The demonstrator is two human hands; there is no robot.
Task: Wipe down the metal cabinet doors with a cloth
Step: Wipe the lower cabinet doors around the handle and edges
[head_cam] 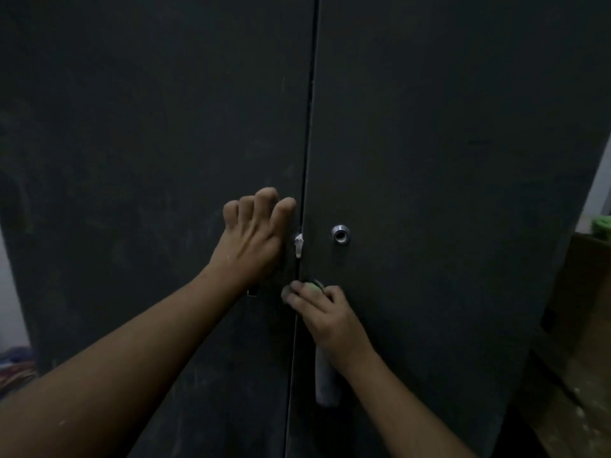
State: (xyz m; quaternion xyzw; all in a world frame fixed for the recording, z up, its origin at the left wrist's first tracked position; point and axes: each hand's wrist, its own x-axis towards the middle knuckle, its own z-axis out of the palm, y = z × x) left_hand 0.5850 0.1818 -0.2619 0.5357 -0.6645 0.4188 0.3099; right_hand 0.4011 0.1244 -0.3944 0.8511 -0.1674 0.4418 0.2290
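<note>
The left forearm (115,375) lies closest, rising from 8 o'clock toward the middle; the left hand (254,239) is set back-up against the left door (148,127) just beside the seam (309,127), fingers bent at the knuckles with their tips on the metal; whether anything is under them cannot be told. The right forearm (406,408) comes up from 5 o'clock; the right hand (325,312) has its fingers curled round the top of a pale, upright handle (325,385) on the right door (463,127), whose lower end shows below the wrist; a pale green wad (312,287) peeps out at the fingertips, perhaps the cloth, too dim to be sure. The cabinet's two dark metal doors fill the view; they stand all but closed, a thin dark gap running down the seam, so the inside is hidden; faint smears and dull streaks mark the left door. At 1 o'clock of the right hand sits a round silver lock (341,233); a small white latch piece (299,244) sits on the seam. At 3 o'clock a brown box (582,292) stands beside the cabinet, contents unseen; a green lump (601,224) shows above it. At 8 o'clock, striped fabric (15,371) lies low.
</note>
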